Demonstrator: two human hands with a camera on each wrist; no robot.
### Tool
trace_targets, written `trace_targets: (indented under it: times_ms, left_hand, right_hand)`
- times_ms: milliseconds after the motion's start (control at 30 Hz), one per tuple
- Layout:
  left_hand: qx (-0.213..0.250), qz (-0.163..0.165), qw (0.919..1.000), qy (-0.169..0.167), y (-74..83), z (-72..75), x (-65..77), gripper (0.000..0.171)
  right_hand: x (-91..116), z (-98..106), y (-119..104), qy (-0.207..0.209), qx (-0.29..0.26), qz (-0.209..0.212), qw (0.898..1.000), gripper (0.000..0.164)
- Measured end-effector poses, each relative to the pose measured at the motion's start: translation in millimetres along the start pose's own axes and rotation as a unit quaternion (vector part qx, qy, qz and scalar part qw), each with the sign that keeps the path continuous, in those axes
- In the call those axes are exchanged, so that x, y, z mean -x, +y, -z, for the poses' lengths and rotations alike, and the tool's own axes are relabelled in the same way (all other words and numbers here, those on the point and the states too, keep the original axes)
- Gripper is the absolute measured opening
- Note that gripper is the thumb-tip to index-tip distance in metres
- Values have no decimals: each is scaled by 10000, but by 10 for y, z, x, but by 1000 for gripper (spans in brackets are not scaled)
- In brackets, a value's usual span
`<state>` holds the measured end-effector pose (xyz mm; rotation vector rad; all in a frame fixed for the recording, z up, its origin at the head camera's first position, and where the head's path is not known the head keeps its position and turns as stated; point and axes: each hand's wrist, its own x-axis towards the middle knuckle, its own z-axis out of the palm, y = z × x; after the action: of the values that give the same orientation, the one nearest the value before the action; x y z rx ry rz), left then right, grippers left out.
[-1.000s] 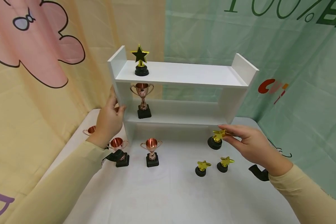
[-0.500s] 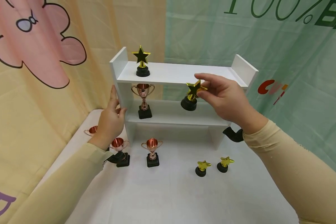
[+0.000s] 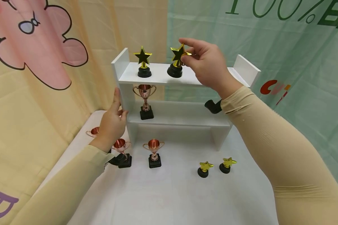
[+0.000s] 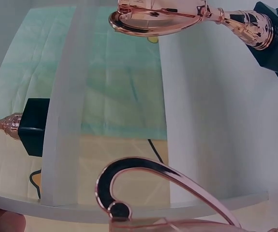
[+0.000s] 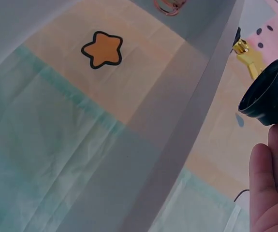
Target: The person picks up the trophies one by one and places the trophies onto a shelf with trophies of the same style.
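Observation:
My right hand (image 3: 207, 64) pinches a gold star trophy (image 3: 174, 71) by its star, over the top board of the white shelf (image 3: 169, 122). The trophy tilts slightly; whether its black base touches the board I cannot tell. In the right wrist view that base (image 5: 269, 94) hangs beside the board's edge. Another star trophy (image 3: 144, 72) stands at the top board's left end. My left hand (image 3: 112, 123) rests against the shelf's left side panel, fingers fairly straight, thumb near the front edge. A copper cup trophy (image 3: 146, 113) stands on the middle board.
On the white table (image 3: 169, 197), one copper cup trophy (image 3: 154, 156) stands in front of the shelf. Another cup (image 3: 125, 161) and a further cup (image 3: 94, 132) are partly behind my left arm. Two star trophies (image 3: 204, 170) stand front right. A printed curtain (image 3: 197, 28) hangs behind.
My right hand has carried the star trophy up and left, from low by the shelf's right side to the top board. My left hand has stayed at the side panel.

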<state>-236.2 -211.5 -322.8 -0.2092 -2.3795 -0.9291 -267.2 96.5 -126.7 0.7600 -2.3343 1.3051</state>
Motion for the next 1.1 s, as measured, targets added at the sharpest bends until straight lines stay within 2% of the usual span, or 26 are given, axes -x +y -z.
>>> trace_targets:
  times_ms: [167,367,667,1100]
  left_hand:
    - [74,8,10000,-15,1,3,5,89]
    - [63,54,9999,-83,-6,15,18,89]
    - [57,95,9998,-141,7,17,14,91]
    - [16,-8,10000,-33,-7,-14,21,90]
  right_hand:
    - [-184,-98,21,-118,151,-129,9997,49]
    - [-308,-217,34,-385,430,-222,9981,49]
    - [-384,-280,33,-574,811,-398,9943,50]
    - [-420,-309,76,-872,787,-594,9913,51]
